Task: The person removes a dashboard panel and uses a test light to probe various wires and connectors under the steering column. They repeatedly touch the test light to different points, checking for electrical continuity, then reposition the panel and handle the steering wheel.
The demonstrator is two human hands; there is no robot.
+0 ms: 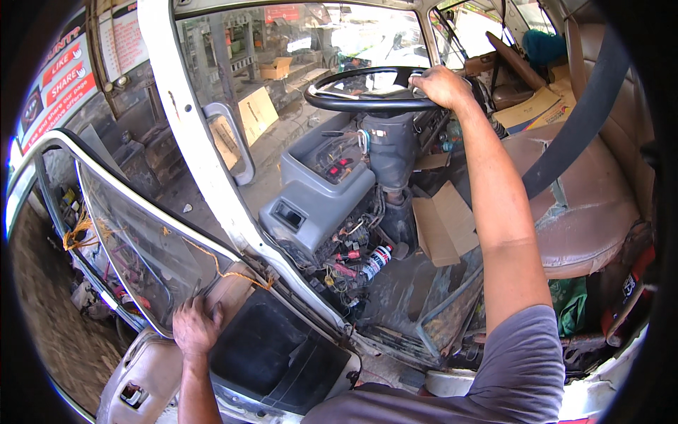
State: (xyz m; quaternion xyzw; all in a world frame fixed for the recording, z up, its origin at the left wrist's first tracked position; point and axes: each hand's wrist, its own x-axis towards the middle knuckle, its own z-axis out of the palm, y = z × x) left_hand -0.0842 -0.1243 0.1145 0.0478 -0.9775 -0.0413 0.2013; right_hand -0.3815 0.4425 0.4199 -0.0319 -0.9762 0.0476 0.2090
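Observation:
My right hand [443,86] is closed round the right side of a black steering wheel [367,104], with that arm stretched across the cab. On the left, my left hand [196,326] rests on the top edge of the open vehicle door [272,353], its fingers bent over the sill beside the window glass [145,240]. A narrow grey piece stands up by those fingertips; I cannot make out what it is. Orange string [244,274] runs along the sill near this hand. Below the wheel stands the grey steering column cover [390,152].
A grey dash panel [318,191] hangs beside exposed wiring [357,237]. A spray can [378,261] and a cardboard piece [445,222] lie on the cab floor. The torn brown seat [593,205] and a dark strap [590,120] are at the right. A white door pillar [205,162] stands between door and cab.

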